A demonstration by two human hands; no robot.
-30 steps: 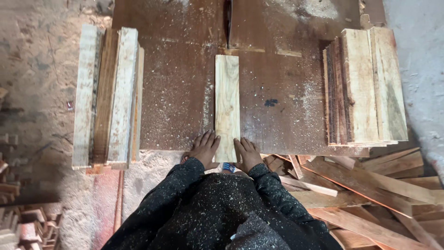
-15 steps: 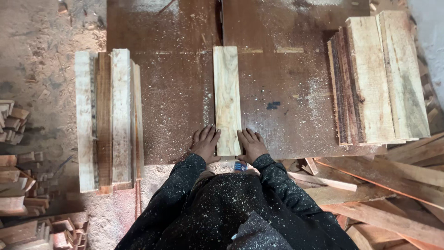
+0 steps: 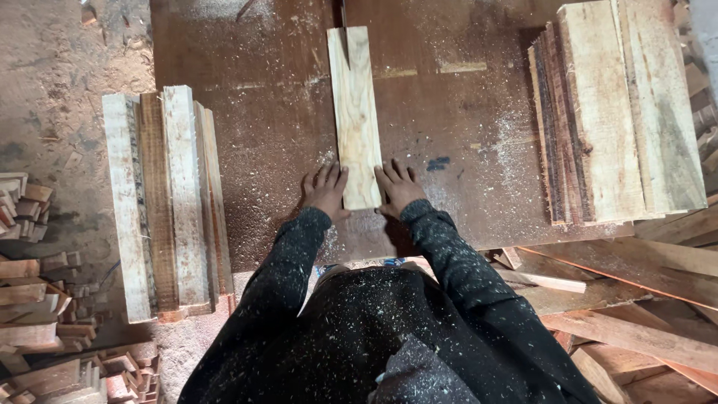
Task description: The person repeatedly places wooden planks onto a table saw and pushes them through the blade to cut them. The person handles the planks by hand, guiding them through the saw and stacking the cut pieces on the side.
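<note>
Plank [image 3: 356, 120] of pale wood lies flat and lengthwise on the brown saw table [image 3: 254, 172], its near end between the person's two hands. Left hand [image 3: 326, 191] rests palm down on the table with fingers spread, its inner fingers touching the plank's left edge near the near corner. Right hand [image 3: 399, 187] lies the same way, open and flat, fingers splayed, against the plank's right edge. Neither hand grips anything; both press beside the wood. Far end of the plank meets a thin dark blade slot [image 3: 345, 22] running along the middle of the table, and a short cut shows in the plank's far end. Both sleeves [image 3: 449, 262] are dark and flecked with sawdust

Table top is worn, reddish brown board, dusted with sawdust that gathers thickest around the hands and to the right of the plank. On the left side of the table stands a stack of narrow strips [image 3: 168, 202], set on edge side by side, overhanging the near edge. On the right side lies a pile of wider boards [image 3: 621, 112], rough and bark-dark along the left edge. Below the table to the right, long offcuts [image 3: 636, 299] lie crossed on the floor. To the left, the dusty concrete floor [image 3: 52, 97] holds heaps of short wood blocks [image 3: 37, 299]
</note>
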